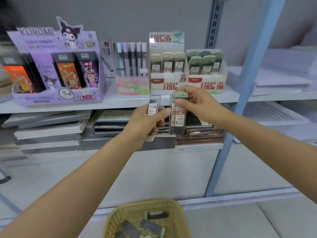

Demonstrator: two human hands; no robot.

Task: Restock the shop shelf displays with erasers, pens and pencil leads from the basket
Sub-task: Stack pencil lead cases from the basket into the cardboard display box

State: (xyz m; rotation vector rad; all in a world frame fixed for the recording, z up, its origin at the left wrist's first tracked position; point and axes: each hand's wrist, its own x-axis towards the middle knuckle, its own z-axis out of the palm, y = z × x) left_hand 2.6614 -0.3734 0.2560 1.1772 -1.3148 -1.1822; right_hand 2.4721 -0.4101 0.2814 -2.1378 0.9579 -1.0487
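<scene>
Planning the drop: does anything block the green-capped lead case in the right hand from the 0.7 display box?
Nothing visible does. The right hand holds the green-capped lead case below and in front of the 0.7 display box, with open air between.

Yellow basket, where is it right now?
In the head view the yellow basket sits at the bottom centre, low in front of the shelf unit, well below the left hand and right hand, with dark cases lying inside.

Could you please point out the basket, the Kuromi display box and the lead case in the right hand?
basket (145, 203): head view, far rim.
Kuromi display box (42, 99): head view, front panel.
lead case (180, 113): head view, printed label.
</scene>
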